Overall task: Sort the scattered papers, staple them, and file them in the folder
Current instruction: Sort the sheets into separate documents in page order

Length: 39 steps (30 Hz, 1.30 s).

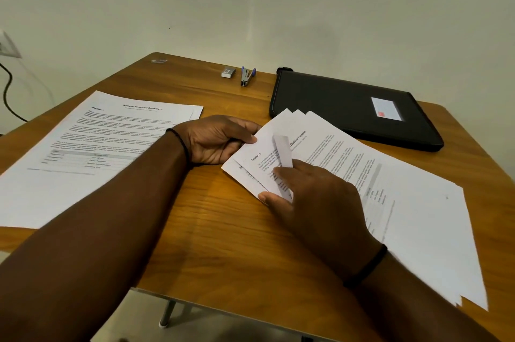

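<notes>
Pale wall (278, 2) backs a wooden table (223, 230), where both hands work on a fanned stack of papers (404, 202) lying at the right side. The right hand (315, 202) lies over the near corner of this stack, its thumb and fingers curled round one sheet whose edge is lifted and bent upward between them. The left hand (217, 141) holds the stack's left corner, thumb on top of the paper and fingers curled beneath. A dark band sits on each wrist. The top page reads "Section 6", and a heading ending in "Education Transcript" shows on a sheet under it. Just beyond the stack, with the papers' far corners overlapping its near edge, lies a closed black folder (348, 102) with a white label on its cover. Well apart, at the table's left, a second pile of papers (83, 152) is headed "Sample Financial Statement"; the left forearm crosses its near corner. At the far edge stand a stapler (247, 77) and, just beside it, a small staple box (228, 73).
</notes>
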{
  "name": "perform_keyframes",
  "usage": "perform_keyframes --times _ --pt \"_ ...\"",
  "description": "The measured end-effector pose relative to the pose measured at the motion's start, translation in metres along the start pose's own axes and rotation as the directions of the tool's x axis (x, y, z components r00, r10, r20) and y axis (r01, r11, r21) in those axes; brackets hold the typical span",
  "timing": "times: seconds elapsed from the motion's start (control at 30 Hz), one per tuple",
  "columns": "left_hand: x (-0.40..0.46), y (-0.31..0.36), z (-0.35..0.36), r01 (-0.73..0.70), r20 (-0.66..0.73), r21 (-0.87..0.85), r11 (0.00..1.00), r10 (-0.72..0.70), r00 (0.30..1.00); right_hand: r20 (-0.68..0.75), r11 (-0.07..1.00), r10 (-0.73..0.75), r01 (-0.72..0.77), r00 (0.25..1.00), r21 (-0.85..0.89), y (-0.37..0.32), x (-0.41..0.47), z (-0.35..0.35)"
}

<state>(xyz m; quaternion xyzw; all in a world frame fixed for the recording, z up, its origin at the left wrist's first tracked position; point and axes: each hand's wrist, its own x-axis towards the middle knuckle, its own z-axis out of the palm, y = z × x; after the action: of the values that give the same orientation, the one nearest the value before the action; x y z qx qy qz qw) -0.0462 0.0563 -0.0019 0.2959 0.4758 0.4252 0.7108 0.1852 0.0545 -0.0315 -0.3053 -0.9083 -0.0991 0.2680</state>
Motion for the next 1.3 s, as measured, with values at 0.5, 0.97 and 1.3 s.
perform_keyframes --times 0.5,0.97,1.3 --pt "0.001 0.0 -0.002 -0.023 0.03 0.099 0.995 0.02 0.999 -0.185 0.987 0.04 -0.01 0.982 0.159 0.005 -0.004 0.004" --pt "0.007 -0.001 -0.012 -0.008 0.111 0.017 1.0 0.006 0.994 -0.28 0.886 0.39 -0.275 0.877 0.372 0.032 0.008 -0.016" --pt "0.004 -0.001 -0.009 0.0 0.082 0.024 1.0 -0.002 0.997 0.083 0.993 0.006 -0.016 0.997 0.114 0.011 0.003 -0.001"
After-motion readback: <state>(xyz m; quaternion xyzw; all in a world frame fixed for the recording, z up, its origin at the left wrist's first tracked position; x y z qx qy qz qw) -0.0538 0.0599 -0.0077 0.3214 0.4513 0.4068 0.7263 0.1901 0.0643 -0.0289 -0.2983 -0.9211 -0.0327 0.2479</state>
